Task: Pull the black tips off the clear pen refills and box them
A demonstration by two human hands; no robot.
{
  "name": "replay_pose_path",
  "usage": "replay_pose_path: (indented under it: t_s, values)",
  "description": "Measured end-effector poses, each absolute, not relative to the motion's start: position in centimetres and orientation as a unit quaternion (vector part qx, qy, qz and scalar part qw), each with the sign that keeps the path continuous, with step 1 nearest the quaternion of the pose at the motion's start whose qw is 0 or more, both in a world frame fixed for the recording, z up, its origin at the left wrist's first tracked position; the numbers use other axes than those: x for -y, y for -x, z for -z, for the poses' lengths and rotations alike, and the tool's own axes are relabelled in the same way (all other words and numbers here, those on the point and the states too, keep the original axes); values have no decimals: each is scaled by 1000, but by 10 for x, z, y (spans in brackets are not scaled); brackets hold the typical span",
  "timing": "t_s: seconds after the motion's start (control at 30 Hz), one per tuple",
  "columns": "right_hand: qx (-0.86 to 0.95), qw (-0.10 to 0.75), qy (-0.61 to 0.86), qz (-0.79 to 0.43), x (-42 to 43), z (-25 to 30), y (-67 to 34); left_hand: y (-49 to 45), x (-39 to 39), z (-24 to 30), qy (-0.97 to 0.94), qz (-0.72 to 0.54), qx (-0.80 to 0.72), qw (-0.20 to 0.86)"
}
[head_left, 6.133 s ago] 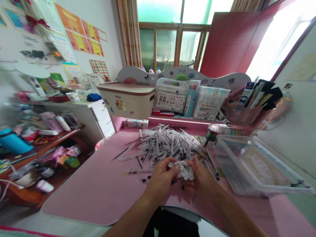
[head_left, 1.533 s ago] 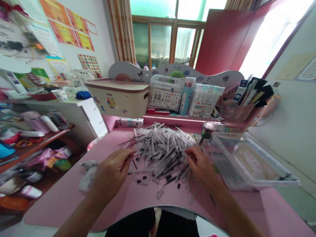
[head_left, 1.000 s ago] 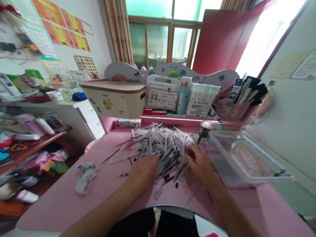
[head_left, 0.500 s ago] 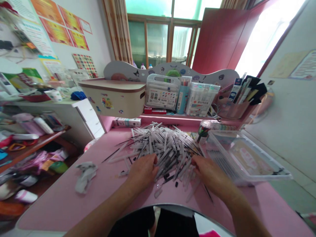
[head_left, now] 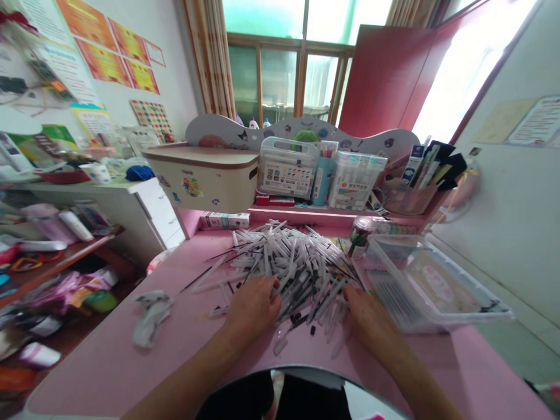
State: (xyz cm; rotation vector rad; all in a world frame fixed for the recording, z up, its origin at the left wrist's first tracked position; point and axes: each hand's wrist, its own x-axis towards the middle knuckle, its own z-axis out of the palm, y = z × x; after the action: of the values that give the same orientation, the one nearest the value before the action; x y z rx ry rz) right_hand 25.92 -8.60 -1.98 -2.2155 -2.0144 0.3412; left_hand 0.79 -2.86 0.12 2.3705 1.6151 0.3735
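Observation:
A large heap of pen parts [head_left: 301, 256], with whitish translucent tubes and thin black sticks, lies on the pink desk [head_left: 196, 356]. My left hand [head_left: 256, 298] rests at its near left edge, fingers curled in; what they hold, if anything, is hidden. At the near right edge is my right hand [head_left: 366, 315], its fingers bent down against the loose tubes, their tips out of sight. Between the hands lie a few small black plugs [head_left: 298, 318] and a clear cap [head_left: 280, 344]. Right of my right hand stands a clear plastic box [head_left: 394, 309] with a row of greyish sticks inside.
A lid-like clear tray [head_left: 472, 312] sits over the box's right part. Behind it stands a can [head_left: 361, 233]. A crumpled white cloth [head_left: 151, 318] lies at left. The back shelf carries a cream bin [head_left: 201, 181], marker cases [head_left: 356, 181] and a pink pen holder [head_left: 405, 195].
My right hand has shifted slightly within the near right edge of the heap, and a thin black stick beside it no longer shows. My left hand has barely moved. The view has tilted slightly.

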Motion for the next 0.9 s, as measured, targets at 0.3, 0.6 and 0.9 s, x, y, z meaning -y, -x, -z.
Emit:
replay_pose_path:
  t_s: [0.3,0.6,0.9]
  values:
    - [697,208,663,-174,85,-17,-247,-9,43,-24,-812,-229,-513,159]
    - [528,661,460,-270,37,-45,-226,-23,43,-28,-785,-253,-487,288]
    - [333,796,369,-346,12,-14,-227,-19,19,11,-773,-327,-478,260]
